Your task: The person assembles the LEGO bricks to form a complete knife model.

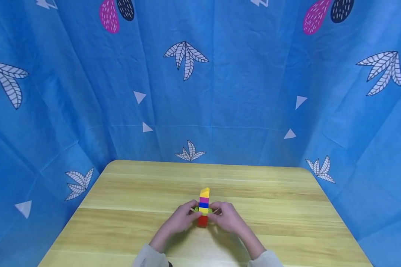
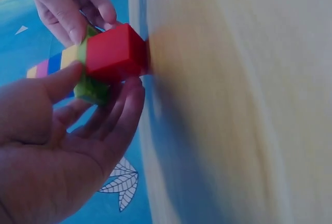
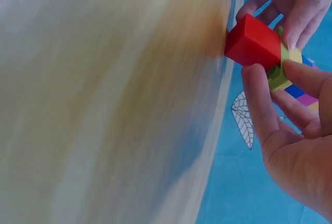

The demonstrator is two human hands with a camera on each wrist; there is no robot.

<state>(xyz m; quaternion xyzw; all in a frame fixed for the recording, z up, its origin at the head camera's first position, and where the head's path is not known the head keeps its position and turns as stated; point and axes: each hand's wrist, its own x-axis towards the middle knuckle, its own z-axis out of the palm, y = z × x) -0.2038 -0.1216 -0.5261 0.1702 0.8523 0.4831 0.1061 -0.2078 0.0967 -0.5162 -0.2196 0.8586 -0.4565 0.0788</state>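
Observation:
A tower of toy building bricks stands upright on the wooden table. At its foot is a red brick (image 1: pixel 202 221), with a wider green piece (image 2: pixel 92 90) above it that juts out on both sides. Higher up come a yellow brick (image 1: pixel 203 210), a blue brick (image 1: pixel 204 205), a purple brick (image 1: pixel 204 200) and a yellow-orange sloped top (image 1: pixel 205 193). My left hand (image 1: pixel 181 219) pinches the left end of the green piece, thumb near the yellow brick. From the other side my right hand (image 1: pixel 228 218) pinches its right end. Fingers partly hide the green piece.
The light wooden table (image 1: pixel 137 193) stretches around the tower on all sides. Blue patterned cloth (image 1: pixel 240 92) hangs behind the table and along its left and right sides.

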